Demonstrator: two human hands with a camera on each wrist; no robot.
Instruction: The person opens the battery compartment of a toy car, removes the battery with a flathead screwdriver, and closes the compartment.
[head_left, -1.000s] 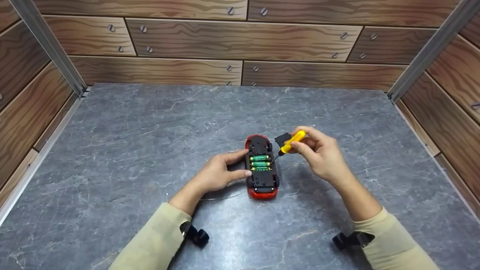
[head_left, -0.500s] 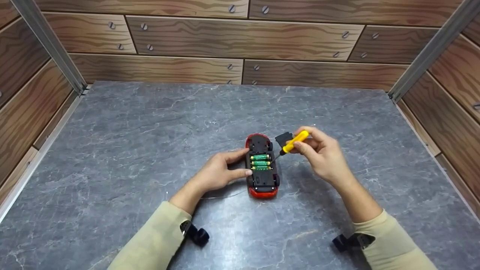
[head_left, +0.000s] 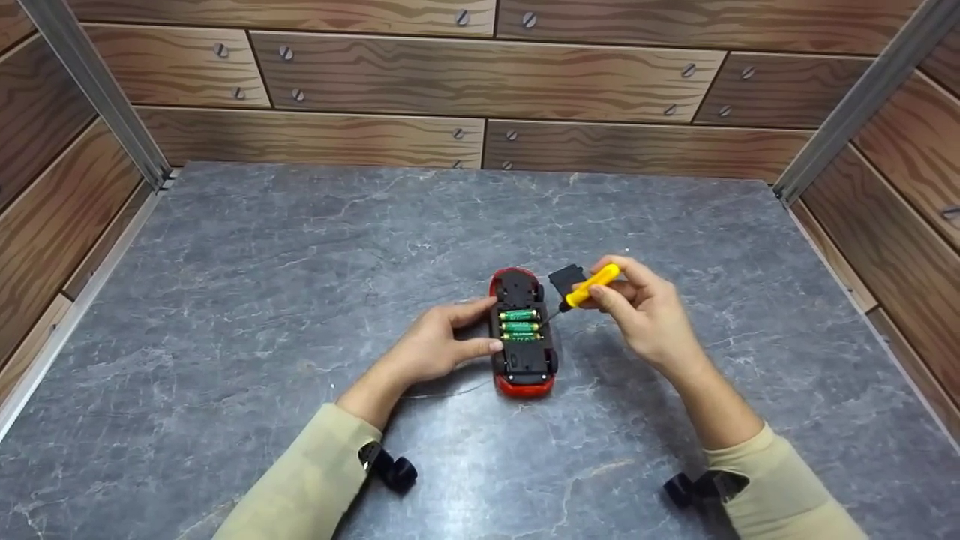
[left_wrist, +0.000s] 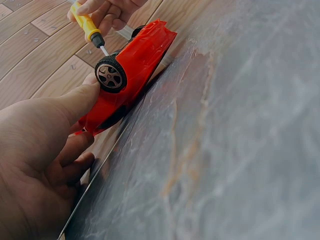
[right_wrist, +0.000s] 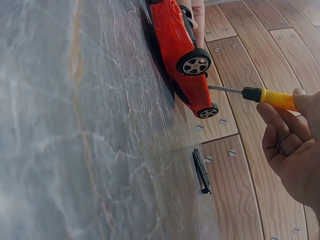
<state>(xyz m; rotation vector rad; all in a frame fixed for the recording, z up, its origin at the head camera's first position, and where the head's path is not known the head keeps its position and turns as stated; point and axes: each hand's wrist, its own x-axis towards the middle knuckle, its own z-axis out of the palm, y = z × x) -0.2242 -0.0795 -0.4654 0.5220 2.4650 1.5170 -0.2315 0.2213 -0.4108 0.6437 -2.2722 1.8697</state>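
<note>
A red toy car (head_left: 523, 334) lies upside down on the grey tabletop (head_left: 300, 300), its black underside up and three green batteries (head_left: 520, 325) showing in the open bay. My left hand (head_left: 439, 346) grips the car's left side with thumb and fingers (left_wrist: 75, 102). My right hand (head_left: 645, 311) holds a small yellow-handled screwdriver (head_left: 589, 285), its tip pointing at the car's right side near the batteries (right_wrist: 225, 89). A black battery cover (head_left: 565, 278) lies on the table just right of the car's far end, edge-on in the right wrist view (right_wrist: 201, 171).
Wood-pattern walls (head_left: 480, 82) with screws enclose the table on three sides, with metal posts (head_left: 90, 82) at the back corners. A thin wire (head_left: 442, 394) lies on the table by the car's near end.
Almost nothing moved. The right hand and screwdriver shifted very slightly; the left hand kept its grip on the car.
</note>
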